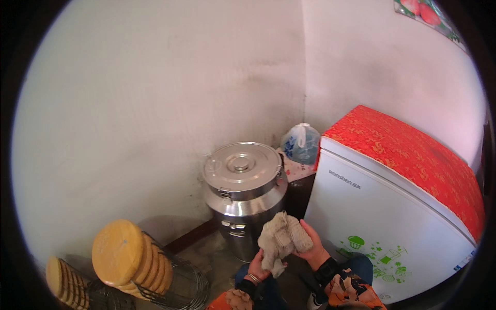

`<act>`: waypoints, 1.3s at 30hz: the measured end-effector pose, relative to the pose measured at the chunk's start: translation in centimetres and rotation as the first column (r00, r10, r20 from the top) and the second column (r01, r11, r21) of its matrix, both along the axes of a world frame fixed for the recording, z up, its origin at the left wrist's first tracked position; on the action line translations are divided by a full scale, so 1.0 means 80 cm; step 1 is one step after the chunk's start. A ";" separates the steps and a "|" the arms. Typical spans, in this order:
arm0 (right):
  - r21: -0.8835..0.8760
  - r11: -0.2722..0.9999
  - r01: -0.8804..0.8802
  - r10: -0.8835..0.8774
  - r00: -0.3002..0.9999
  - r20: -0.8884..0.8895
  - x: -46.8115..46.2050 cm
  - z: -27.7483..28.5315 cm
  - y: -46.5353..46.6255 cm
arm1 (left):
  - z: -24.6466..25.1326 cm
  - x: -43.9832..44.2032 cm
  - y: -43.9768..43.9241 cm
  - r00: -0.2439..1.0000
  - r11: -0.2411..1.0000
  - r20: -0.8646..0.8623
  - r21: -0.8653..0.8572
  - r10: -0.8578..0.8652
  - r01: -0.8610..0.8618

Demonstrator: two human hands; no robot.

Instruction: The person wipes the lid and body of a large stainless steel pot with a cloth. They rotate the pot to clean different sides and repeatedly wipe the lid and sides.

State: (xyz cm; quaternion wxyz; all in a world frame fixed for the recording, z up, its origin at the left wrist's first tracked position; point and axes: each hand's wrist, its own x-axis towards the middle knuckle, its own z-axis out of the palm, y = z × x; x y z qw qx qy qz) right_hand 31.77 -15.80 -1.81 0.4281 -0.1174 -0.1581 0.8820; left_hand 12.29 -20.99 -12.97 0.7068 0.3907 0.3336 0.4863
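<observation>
A crumpled, greyish-beige cloth (283,238) with dark stains hangs bunched between my two hands. My left hand (257,267) grips its lower left part, and my right hand (316,248) holds its right side. Just beyond the cloth stands a tall stainless steel canister (248,201) with its round lid (241,164) on and metal clasps at the rim. The cloth overlaps the canister's lower right side in view; whether they touch I cannot tell.
A white Ronshen freezer (368,217) under a red patterned cover (403,143) stands at the right. Stacked round wooden stools (120,252) with dark metal legs are at the lower left. A tied plastic bag (301,145) sits in the corner by the walls.
</observation>
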 end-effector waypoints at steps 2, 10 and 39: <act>0.098 0.995 0.001 -0.019 0.981 0.191 -0.014 -0.011 -0.010 | 0.002 0.002 -0.011 0.911 0.971 0.410 -0.229 0.038 0.063; 0.405 0.100 -0.909 -0.880 0.108 0.461 -0.074 -0.101 -0.067 | -0.045 -0.017 -0.028 0.855 0.894 0.494 -0.439 0.158 0.088; 0.498 0.287 -0.818 -0.678 0.193 0.709 -0.021 -0.194 -0.006 | -0.068 0.012 0.021 0.974 0.840 0.100 -0.494 -0.202 0.225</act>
